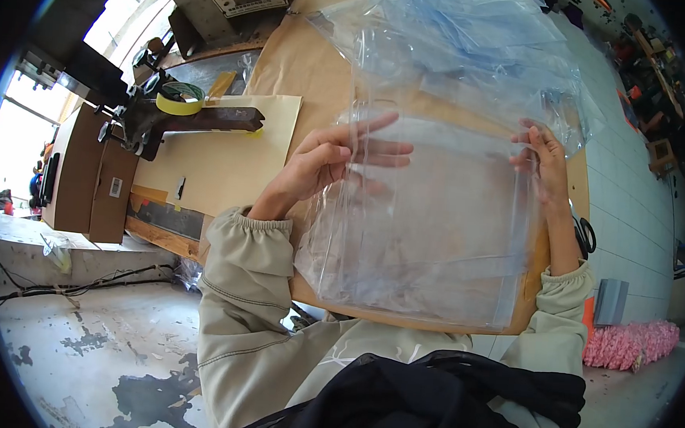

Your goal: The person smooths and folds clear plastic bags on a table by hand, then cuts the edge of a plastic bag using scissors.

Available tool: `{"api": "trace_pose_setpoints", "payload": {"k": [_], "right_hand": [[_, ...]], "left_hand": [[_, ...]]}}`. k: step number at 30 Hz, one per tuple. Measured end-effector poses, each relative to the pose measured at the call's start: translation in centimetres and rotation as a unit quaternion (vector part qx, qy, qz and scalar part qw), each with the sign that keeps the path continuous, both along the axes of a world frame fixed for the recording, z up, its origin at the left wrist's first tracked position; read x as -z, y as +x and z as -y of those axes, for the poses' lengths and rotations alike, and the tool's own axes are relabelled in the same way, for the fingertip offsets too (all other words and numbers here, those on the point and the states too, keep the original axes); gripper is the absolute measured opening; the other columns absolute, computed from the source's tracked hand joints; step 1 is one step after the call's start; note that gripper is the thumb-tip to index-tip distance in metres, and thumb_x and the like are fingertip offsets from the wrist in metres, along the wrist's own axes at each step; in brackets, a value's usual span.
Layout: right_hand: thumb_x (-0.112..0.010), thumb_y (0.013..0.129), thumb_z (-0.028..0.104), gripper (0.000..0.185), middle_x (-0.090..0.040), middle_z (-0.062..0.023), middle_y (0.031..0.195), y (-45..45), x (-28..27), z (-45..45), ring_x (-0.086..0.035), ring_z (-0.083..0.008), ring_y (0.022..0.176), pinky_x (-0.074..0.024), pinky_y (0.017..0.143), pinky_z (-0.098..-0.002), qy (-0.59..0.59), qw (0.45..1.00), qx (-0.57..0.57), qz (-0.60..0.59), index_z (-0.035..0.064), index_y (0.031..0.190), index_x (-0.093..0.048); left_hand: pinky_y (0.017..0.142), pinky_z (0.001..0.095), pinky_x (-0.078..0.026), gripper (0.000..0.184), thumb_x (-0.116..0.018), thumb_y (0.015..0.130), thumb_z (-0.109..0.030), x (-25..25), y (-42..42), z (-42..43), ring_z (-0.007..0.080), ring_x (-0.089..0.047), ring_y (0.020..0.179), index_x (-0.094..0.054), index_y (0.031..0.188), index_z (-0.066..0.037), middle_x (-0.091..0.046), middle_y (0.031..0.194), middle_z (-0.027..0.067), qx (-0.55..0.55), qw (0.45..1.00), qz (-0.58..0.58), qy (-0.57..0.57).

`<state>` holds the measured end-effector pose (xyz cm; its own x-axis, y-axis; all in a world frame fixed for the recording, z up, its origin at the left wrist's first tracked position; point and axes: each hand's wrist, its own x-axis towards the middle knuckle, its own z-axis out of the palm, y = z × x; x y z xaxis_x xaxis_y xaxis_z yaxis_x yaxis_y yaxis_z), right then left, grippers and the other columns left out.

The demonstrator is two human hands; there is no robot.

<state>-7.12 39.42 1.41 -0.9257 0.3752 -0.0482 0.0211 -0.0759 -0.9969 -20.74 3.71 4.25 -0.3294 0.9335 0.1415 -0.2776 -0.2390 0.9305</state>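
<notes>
A large clear plastic bag (pixel 444 220) is stretched between my two hands over the brown-covered table. My left hand (pixel 338 155) holds its left edge, the thumb in front and the other fingers spread out behind the see-through film. At the upper right edge, my right hand (pixel 546 160) grips the film with bent fingers. More clear plastic lies beneath, so the layers are hard to tell apart. Beyond my hands spreads a loose heap of bluish clear plastic bags (pixel 463 41).
Left of my hands, a dark metal machine arm (pixel 207 119) carries a yellow tape roll (pixel 180 99) above a cream board (pixel 228 168). A cardboard box (pixel 86 175) stands farther left. Black-handled scissors (pixel 587 235) lie at the table's right edge, and a pink fluffy item (pixel 632 345) is on the floor.
</notes>
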Motion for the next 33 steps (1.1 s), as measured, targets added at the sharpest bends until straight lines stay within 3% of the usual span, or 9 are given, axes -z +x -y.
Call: {"api": "trace_pose_setpoints", "payload": {"k": [8, 10, 13, 18, 20, 23, 26, 29, 33], "right_hand": [[-0.05, 0.097, 0.035, 0.034, -0.065, -0.0061, 0.086, -1.8, -9.5, -2.1, -0.061, -0.0101, 0.058, -0.0481, 0.052, -0.0224, 0.213, 0.964, -0.14, -0.078, 0.0073, 0.116, -0.058], [-0.047, 0.098, 0.035, 0.034, -0.065, -0.0045, 0.082, -3.4, -12.8, -2.3, -0.06, -0.0088, 0.057, -0.047, 0.053, -0.0207, 0.287, 0.937, -0.18, -0.087, 0.0079, 0.116, -0.057], [-0.049, 0.096, 0.042, 0.04, -0.063, -0.0069, 0.09, -7.7, -17.7, -2.8, -0.062, -0.0122, 0.072, -0.0513, 0.068, -0.0289, 0.456, 0.854, -0.219, -0.126, 0.0066, 0.112, -0.058], [-0.057, 0.092, 0.022, 0.023, -0.064, -0.0158, 0.084, -12.2, -23.1, 7.6, -0.063, -0.0286, 0.082, -0.0487, 0.079, -0.0404, 0.603, 0.726, -0.164, -0.288, 0.0013, 0.1, -0.064], [-0.058, 0.092, 0.026, 0.023, -0.066, -0.0133, 0.104, -13.1, -22.1, 13.1, -0.061, -0.0318, 0.103, -0.0468, 0.093, -0.0432, 0.673, 0.633, -0.128, -0.359, 0.0056, 0.1, -0.066], [-0.053, 0.094, 0.035, 0.037, -0.053, -0.0168, 0.13, -11.9, -17.1, 19.7, -0.054, -0.0331, 0.114, -0.0391, 0.094, -0.0623, 0.639, 0.624, -0.107, -0.437, 0.0153, 0.125, -0.055], [-0.057, 0.089, 0.038, 0.038, -0.047, -0.011, 0.134, -6.2, -12.9, 22.1, -0.052, -0.0263, 0.116, -0.0379, 0.097, -0.0534, 0.693, 0.578, -0.116, -0.414, 0.0116, 0.117, -0.059], [-0.061, 0.087, 0.032, 0.038, -0.052, -0.0134, 0.127, -1.1, -10.9, 17.7, -0.054, -0.0289, 0.114, -0.042, 0.097, -0.0436, 0.684, 0.628, -0.231, -0.291, 0.0107, 0.118, -0.058], [-0.063, 0.086, 0.025, 0.037, -0.058, -0.0163, 0.11, 6.8, -9.7, 10.0, -0.061, -0.0299, 0.096, -0.0487, 0.078, -0.0375, 0.623, 0.755, -0.185, -0.088, 0.0028, 0.115, -0.057]], "left_hand": [[0.074, 0.0326, -0.059, 0.082, -0.053, 0.08, 0.011, -2.8, -1.0, 1.6, 0.0336, -0.062, 0.108, -0.014, 0.148, -0.014, -0.05, 0.13, 0.0246, -0.179, 0.957, -0.219, 0.059], [0.067, 0.0269, -0.059, 0.06, -0.062, 0.079, 0.008, -3.7, 0.0, 2.2, 0.0245, -0.066, 0.1, -0.042, 0.133, -0.007, -0.06, 0.119, 0.0156, -0.213, 0.921, -0.327, 0.011], [0.066, 0.0264, -0.057, 0.037, -0.074, 0.072, 0.001, -6.1, 3.0, 2.8, 0.0166, -0.067, 0.094, -0.064, 0.108, -0.002, -0.068, 0.107, 0.0074, -0.277, 0.837, -0.465, -0.078], [0.061, 0.0268, -0.053, 0.036, -0.076, 0.071, 0.0, -6.1, 9.9, 1.8, 0.0166, -0.067, 0.079, -0.066, 0.105, -0.002, -0.067, 0.09, 0.0083, -0.303, 0.754, -0.581, -0.052], [0.063, 0.0252, -0.054, 0.038, -0.078, 0.067, 0.003, -4.1, 14.2, 0.7, 0.0148, -0.068, 0.073, -0.065, 0.103, 0.0, -0.069, 0.086, 0.0086, -0.409, 0.699, -0.575, -0.117], [0.063, 0.0279, -0.055, 0.064, -0.074, 0.076, -0.004, 0.0, 20.4, -1.2, 0.0189, -0.069, 0.074, -0.045, 0.134, 0.0, -0.068, 0.088, 0.0112, -0.314, 0.801, -0.49, -0.139], [0.076, 0.0379, -0.054, 0.071, -0.07, 0.082, -0.015, -0.3, 22.7, -0.4, 0.0316, -0.065, 0.093, -0.033, 0.141, 0.001, -0.06, 0.113, 0.0199, -0.019, 0.877, -0.449, -0.17], [0.076, 0.039, -0.051, 0.068, -0.063, 0.086, -0.022, -2.3, 21.4, 2.5, 0.0315, -0.063, 0.087, -0.031, 0.141, 0.003, -0.057, 0.111, 0.0216, 0.079, 0.855, -0.486, -0.161], [0.081, 0.0399, -0.053, 0.056, -0.065, 0.084, -0.019, -6.4, 18.5, 5.0, 0.0287, -0.064, 0.091, -0.046, 0.134, -0.002, -0.059, 0.114, 0.0177, -0.013, 0.792, -0.59, -0.156]]}}
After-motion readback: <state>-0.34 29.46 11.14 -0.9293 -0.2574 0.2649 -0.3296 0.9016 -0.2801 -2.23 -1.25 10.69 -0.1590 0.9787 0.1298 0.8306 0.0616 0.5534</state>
